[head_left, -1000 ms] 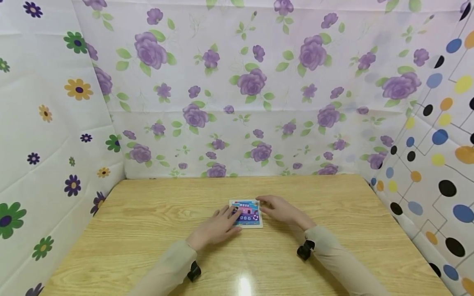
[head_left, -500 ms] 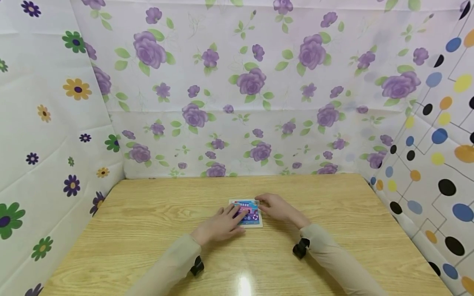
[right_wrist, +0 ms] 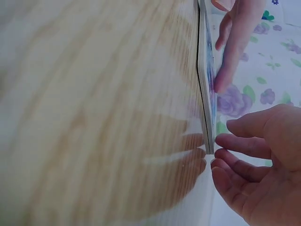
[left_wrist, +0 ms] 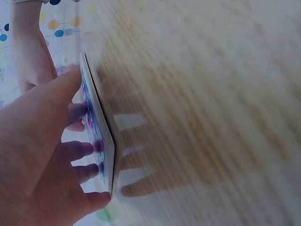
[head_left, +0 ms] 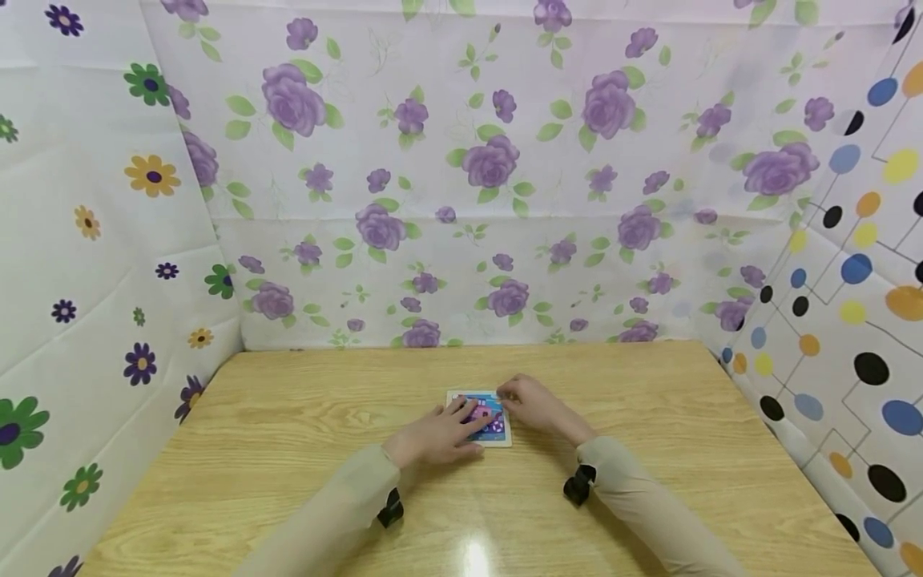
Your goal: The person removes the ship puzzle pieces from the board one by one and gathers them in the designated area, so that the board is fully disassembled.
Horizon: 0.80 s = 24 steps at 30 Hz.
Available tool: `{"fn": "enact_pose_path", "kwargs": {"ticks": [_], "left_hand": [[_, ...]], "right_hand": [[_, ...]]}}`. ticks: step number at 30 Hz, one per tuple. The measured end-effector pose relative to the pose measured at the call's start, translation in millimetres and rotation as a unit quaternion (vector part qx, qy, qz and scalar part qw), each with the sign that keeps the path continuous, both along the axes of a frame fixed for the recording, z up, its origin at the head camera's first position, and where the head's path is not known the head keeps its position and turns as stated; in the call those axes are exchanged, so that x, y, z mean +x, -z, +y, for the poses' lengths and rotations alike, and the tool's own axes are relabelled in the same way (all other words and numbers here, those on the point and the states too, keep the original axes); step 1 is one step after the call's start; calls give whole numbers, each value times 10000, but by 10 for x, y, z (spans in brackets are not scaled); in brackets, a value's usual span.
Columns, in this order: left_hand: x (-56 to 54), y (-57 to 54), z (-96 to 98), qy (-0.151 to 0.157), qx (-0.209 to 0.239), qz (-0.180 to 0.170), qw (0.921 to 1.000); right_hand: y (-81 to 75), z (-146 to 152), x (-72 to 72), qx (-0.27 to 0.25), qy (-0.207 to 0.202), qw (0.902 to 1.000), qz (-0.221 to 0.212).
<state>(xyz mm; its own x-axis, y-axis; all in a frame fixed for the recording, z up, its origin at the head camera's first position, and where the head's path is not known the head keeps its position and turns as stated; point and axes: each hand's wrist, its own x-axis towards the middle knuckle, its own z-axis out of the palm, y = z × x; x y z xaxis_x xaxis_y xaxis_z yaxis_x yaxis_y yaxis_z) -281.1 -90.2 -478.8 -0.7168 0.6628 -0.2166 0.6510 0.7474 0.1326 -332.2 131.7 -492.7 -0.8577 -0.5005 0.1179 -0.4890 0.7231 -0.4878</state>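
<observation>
Picture board (head_left: 497,429) with pale border is lying flat on the wooden table (head_left: 303,425), about the middle of its width, and we are seeing it between the two hands. Left hand (head_left: 440,437) is resting over its left part: the fingers are straight and spread, touching the printed face and grasping nothing. Right hand (head_left: 534,405) is standing at the far right corner with loosely bent fingers; in the right wrist view their tips are meeting the corner, while the thumb is staying off the face, so we are not seeing any pinch.

We are judging this board to be light and stiff, perhaps of thin wood or thick card, and not very fragile. The table is reflecting the fingers, so we are expecting a smooth surface and easy sliding. Because the edge is thin and low, we are preferring the opposite side edges or a corner for taking hold; the near right corner is lying free.

For moving, we are finding wide room toward left and right; at the far edge the flowered cloth (head_left: 433,184) is limiting the reach.
</observation>
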Motion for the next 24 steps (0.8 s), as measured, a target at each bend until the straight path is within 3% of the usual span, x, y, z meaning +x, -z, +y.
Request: {"fn": "enact_pose_path", "kwargs": {"ticks": [5, 12, 24], "left_hand": [[2, 28, 25, -157, 14, -324, 9994], [-3, 39, 51, -192, -41, -343, 9992], [2, -6, 57, -108, -71, -364, 9993]], "right_hand": [[6, 0, 4, 37, 56, 10000, 32], [-15, 8, -5, 182, 52, 9998, -21], [-179, -43, 40, 482, -205, 9975, -480]]}}
